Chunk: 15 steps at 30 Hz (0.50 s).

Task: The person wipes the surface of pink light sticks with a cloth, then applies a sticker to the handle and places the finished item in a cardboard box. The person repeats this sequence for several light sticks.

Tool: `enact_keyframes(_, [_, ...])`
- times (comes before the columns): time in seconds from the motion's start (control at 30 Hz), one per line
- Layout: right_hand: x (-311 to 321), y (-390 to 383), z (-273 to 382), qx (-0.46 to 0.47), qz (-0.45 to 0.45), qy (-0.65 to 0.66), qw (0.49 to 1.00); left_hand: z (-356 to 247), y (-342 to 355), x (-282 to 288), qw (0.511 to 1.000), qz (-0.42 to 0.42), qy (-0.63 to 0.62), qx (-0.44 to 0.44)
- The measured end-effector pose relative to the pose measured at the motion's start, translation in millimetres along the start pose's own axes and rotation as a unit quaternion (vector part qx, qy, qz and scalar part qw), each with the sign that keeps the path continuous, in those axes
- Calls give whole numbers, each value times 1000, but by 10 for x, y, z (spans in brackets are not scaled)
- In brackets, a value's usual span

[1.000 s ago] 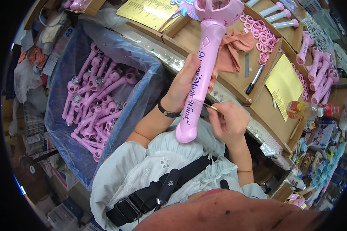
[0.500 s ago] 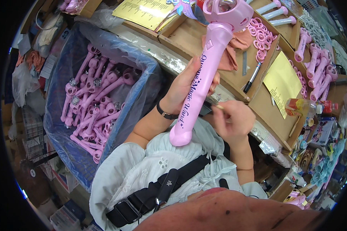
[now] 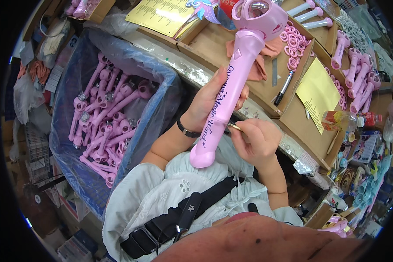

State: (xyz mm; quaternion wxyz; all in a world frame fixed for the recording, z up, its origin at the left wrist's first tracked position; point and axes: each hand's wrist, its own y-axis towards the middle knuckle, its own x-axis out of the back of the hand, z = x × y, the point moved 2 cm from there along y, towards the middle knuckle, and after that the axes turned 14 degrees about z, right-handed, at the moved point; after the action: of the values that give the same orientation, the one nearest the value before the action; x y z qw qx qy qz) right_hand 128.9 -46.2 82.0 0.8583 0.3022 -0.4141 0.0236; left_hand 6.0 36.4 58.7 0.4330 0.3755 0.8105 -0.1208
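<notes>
A pink toy wand (image 3: 231,85) stands tilted in front of me, its round openwork head at the top and dark lettering down its handle. My left hand (image 3: 206,104) is wrapped round the handle from behind, about midway along. In my right hand (image 3: 258,139) a thin brass-coloured tool (image 3: 235,126) is pinched between thumb and fingers. Its narrow tip points left and appears to meet the handle's right side, below my left hand. Most of the tool is hidden by the fingers, so its exact kind does not show.
At left, a blue plastic-lined crate (image 3: 161,87) holds several pink wands (image 3: 102,100). Cardboard trays on the bench carry pink rings (image 3: 296,46), a marker (image 3: 284,88), an orange cloth (image 3: 258,67) and a yellow sheet (image 3: 318,94). Drink bottles (image 3: 343,120) lie at right.
My right hand has moved slightly left and down, bringing the tool's tip to the wand's handle. The wand has shifted only a little; my left hand keeps its grip.
</notes>
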Motion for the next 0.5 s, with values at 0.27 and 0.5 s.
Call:
enact_keyframes(0.27, [9,20,3,-6,-10,-13,1000,2,-6,17,1000,13,22,-2])
enact_keyframes(0.5, [45,38,-13,-7,30,-26,999,12,7,79,998,61,-9,-7])
